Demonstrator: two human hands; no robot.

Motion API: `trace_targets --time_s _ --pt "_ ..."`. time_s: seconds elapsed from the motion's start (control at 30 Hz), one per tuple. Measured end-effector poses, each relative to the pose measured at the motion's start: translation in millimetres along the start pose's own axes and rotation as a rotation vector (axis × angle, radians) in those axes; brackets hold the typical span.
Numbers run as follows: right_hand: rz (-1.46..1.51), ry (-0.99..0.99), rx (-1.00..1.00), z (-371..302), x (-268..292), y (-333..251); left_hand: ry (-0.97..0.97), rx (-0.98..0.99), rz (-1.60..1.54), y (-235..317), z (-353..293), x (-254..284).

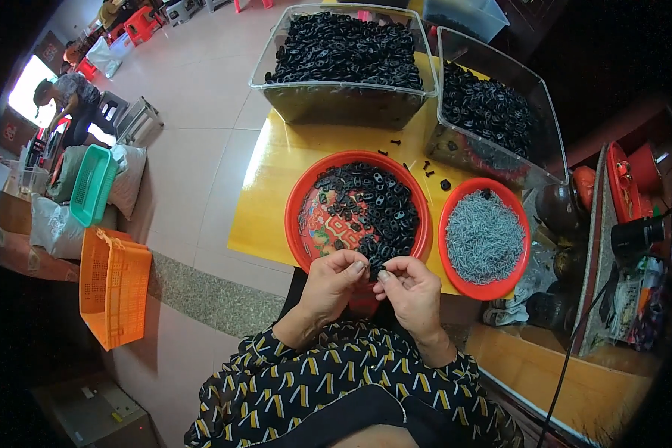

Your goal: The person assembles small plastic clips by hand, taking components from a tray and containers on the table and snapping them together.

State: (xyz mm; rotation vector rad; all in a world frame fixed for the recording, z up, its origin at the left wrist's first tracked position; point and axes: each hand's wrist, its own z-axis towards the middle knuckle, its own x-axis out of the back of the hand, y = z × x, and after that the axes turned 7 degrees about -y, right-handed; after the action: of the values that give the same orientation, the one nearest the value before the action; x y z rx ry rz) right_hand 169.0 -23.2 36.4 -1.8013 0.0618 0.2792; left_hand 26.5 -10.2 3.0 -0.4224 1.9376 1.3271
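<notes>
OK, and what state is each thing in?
Left tub: lidless, heaped with black pieces.
Right tub: lidless, partly filled.
Big red tray: partly covered with black pieces.
Small red tray: filled with silver pieces.
Left hand: pinched, contents unclear.
Right hand: pinched, contents unclear.

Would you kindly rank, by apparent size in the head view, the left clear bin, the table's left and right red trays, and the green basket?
Largest to smallest:
1. left clear bin
2. left red tray
3. right red tray
4. green basket (farther off, so true size unsure)
</notes>
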Motion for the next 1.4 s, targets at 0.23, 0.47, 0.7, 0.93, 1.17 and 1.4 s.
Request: trace_targets --time_s 0.23,0.47,0.7,0.93,1.17,1.4 --pt "-0.055 0.011 0.035 -1.1 -6.2 3.0 0.012 0.003 -0.023 -0.4 -3.3 -2.2" --pt "-0.091 0.027 0.039 0.6 -8.8 6.3 0.008 -0.012 0.010 1.0 -4.1 -2.0" --pt "-0.125 0.013 0.009 0.7 -8.3 4.3 0.022 -0.033 0.056 -0.6 -5.5 -3.5" --pt "-0.292 -0.004 0.072 -0.3 -2.2 11.8 0.008 -0.079 0.375 1.9 -7.7 -5.3" --pt "-0.106 -0.040 -0.035 -1.9 -2.2 0.8 -0.022 -0.119 0.626 1.8 -6.4 -7.2" --pt "-0.055 -0.044 0.001 -2.9 0.1 2.7 -0.040 -0.188 0.764 2.1 -3.8 -11.4"
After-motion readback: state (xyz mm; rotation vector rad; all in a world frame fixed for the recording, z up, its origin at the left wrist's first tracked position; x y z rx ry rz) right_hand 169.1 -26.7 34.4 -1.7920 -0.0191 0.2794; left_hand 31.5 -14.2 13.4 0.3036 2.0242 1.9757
